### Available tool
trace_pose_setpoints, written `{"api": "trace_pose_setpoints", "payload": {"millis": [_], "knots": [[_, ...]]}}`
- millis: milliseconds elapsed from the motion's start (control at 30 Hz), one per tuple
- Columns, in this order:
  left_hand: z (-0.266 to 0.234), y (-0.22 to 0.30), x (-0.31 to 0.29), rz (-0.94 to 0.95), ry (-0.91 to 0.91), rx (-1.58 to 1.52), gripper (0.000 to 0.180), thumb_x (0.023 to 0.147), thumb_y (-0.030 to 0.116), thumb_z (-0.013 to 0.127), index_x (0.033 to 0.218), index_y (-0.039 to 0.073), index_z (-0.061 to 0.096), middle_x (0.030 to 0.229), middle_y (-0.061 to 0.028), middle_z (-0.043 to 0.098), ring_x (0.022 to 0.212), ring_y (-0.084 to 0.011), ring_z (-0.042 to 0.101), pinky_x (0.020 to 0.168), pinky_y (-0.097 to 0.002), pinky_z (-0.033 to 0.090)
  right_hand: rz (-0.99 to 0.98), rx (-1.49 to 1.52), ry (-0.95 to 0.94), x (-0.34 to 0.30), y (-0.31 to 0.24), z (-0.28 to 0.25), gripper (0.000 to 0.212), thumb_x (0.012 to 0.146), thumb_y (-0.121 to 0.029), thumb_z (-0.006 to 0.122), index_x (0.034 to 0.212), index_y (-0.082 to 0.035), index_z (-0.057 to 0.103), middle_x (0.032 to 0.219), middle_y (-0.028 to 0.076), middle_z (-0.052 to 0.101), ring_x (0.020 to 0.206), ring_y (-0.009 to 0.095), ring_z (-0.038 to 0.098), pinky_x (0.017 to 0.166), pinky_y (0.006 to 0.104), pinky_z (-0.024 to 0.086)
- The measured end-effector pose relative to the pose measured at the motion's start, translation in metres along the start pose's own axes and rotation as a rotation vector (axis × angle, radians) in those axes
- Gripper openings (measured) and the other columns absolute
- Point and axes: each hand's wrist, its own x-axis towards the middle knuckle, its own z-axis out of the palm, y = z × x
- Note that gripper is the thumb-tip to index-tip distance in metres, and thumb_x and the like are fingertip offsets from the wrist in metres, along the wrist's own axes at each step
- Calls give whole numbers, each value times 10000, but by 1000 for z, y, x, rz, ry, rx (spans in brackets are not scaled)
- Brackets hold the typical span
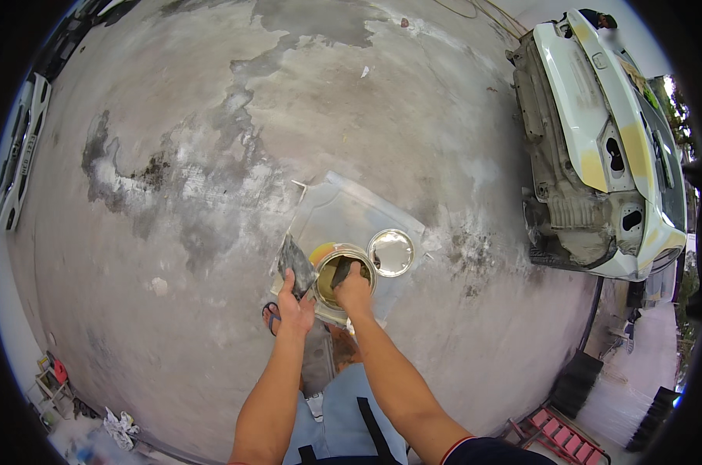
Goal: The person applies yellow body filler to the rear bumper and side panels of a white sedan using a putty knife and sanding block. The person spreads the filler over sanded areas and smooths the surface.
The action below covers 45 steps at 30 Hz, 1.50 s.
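Note:
My left hand grips a flat dark-grey board, smeared on its face, held tilted beside an open round can. Inside the can lies olive-yellow paste. Reaching into the can, my right hand is closed on a dark flat spreader, whose lower end is hidden in the can. A round shiny lid lies just right of the can. Can and lid rest on a pale, worn plastic stool.
A white car body with yellowish patches and stripped parts stands at the right. A person is partly visible behind it. A bumper is at the far left. Red steps stand lower right. A sandalled foot is beside the stool.

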Motion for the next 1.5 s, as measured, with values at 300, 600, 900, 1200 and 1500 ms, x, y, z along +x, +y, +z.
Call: {"api": "trace_pose_setpoints", "payload": {"millis": [300, 600, 900, 1200, 1500], "knots": [[-19, -24, 36, 40, -171, -41, 477, 1052, 401, 523, 1399, 74, 509, 1354, -100, 614, 1275, -295, 555, 1121, -515, 387, 319, 603, -11, 49, 22, 78, 688, 782, -119, 583, 1431, 63, 441, 1188, 358, 645, 1084, 464, 669, 961, 474, 521], [-29, -33, 42, 98, -95, -73, 510, 1042, 356, 580, 1416, 21, 498, 1386, -87, 585, 1294, -228, 527, 1148, -379, 373, 653, 1476, -277, 61, 23, 78, 403, 849, 27, 485, 1247, -11, 540, 1004, 172, 636, 773, 326, 661, 596, 496, 553], [-24, -31, 36, 1, -118, 63, 493, 1046, 437, 521, 1392, 86, 524, 1361, -86, 618, 1282, -296, 551, 1092, -577, 367, 554, 1517, -18, 27, 34, 68, 509, 827, 91, 509, 1292, -113, 478, 1017, 140, 631, 765, 263, 658, 552, 415, 541], [-44, -35, 22, -74, -44, -30, 599, 998, 515, 584, 1455, 141, 483, 1477, -41, 549, 1396, -290, 451, 1147, -692, 164, 299, 1204, 186, 19, 35, 59, 587, 774, 86, 512, 1357, 24, 489, 1191, 175, 635, 1030, 280, 639, 895, 349, 507], [-62, 23, -11, 261, -29, 76, 471, 1009, 281, 631, 1403, 80, 468, 1310, -117, 608, 1146, -283, 643, 996, -540, 544, 292, 1147, 85, -37, 39, 16, 520, 828, 72, 551, 1345, 32, 513, 1218, 182, 646, 1086, 276, 639, 945, 357, 490]]}}
